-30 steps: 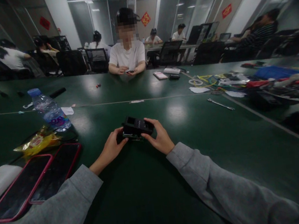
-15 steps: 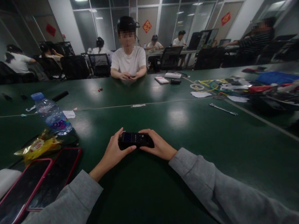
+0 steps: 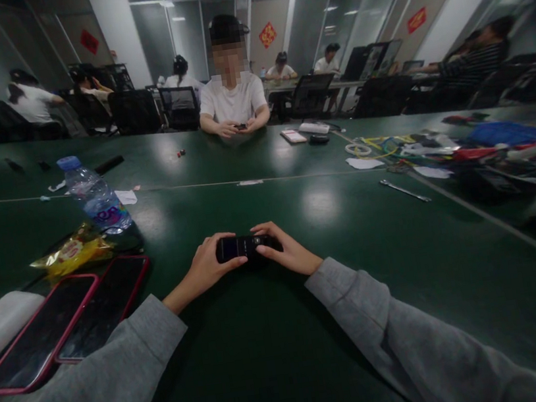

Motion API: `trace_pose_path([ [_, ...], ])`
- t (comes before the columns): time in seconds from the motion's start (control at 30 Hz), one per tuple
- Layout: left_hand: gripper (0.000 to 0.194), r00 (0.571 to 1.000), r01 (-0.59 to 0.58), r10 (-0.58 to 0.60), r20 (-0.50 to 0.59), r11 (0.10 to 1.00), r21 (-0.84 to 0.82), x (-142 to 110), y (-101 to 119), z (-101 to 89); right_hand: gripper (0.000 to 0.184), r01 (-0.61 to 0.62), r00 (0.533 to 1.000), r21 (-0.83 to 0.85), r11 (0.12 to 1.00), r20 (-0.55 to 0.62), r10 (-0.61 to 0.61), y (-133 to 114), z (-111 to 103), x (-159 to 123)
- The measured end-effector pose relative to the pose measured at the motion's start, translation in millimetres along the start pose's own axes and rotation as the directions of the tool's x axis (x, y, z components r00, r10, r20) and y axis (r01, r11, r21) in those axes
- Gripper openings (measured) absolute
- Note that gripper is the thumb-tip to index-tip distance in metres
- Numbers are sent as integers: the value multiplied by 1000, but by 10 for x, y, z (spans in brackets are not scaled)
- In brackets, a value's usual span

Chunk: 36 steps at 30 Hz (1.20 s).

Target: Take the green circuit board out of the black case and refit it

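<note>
A small black handheld device [image 3: 250,244] with a screen on its left part and buttons to the right lies sideways between my two hands, above the green table. My left hand [image 3: 206,263] grips its left end, thumb along the lower edge and fingers behind the top. Around the right end is my right hand [image 3: 291,251], its thumb resting on the button area and the index finger along the top edge. The device's underside and some fingertips are hidden.
On my left are two red-edged phones [image 3: 42,334], a white device [image 3: 3,323], a yellow packet [image 3: 75,249] and a water bottle [image 3: 98,198]. A wrench [image 3: 405,190] and tangled cables [image 3: 385,146] lie right. Across the table [image 3: 189,205] sits a person [image 3: 232,99] holding something small.
My right thumb has shifted from the device's lower edge up onto its button area. Both hands keep hold of the device. The whole view has shifted slightly.
</note>
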<state>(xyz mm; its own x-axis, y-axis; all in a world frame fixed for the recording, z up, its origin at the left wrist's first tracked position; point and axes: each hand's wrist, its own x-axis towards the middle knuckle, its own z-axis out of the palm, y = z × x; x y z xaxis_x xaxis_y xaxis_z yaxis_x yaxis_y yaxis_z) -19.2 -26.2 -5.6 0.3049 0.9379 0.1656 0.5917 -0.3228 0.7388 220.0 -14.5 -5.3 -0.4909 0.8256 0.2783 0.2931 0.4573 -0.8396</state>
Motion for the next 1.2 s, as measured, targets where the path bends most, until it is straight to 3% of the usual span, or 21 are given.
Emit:
trace_pose_path([
  [0.43, 60, 997, -44, 40, 72, 998, 46, -17, 118, -65, 47, -161, 987, 211, 964, 44, 155, 64, -37, 19],
  [0.63, 73, 997, -52, 48, 54, 995, 83, -21, 83, -39, 49, -155, 988, 245, 957, 23, 154, 107, -34, 29],
  [0.8, 73, 998, -32, 27, 54, 995, 92, -23, 60, -26, 48, -173, 983, 284, 943, -1, 181, 94, -34, 28],
  [1.0, 72, 999, -8, 5, 52, 998, 63, -26, 45, -23, 45, -175, 982, 264, 949, -17, 186, 89, -42, 29],
  [1.2, 72, 998, -69, 69, 3, 997, -18, -20, 30, -16, 42, -180, 982, 215, 960, -26, 189, 87, -34, 40],
])
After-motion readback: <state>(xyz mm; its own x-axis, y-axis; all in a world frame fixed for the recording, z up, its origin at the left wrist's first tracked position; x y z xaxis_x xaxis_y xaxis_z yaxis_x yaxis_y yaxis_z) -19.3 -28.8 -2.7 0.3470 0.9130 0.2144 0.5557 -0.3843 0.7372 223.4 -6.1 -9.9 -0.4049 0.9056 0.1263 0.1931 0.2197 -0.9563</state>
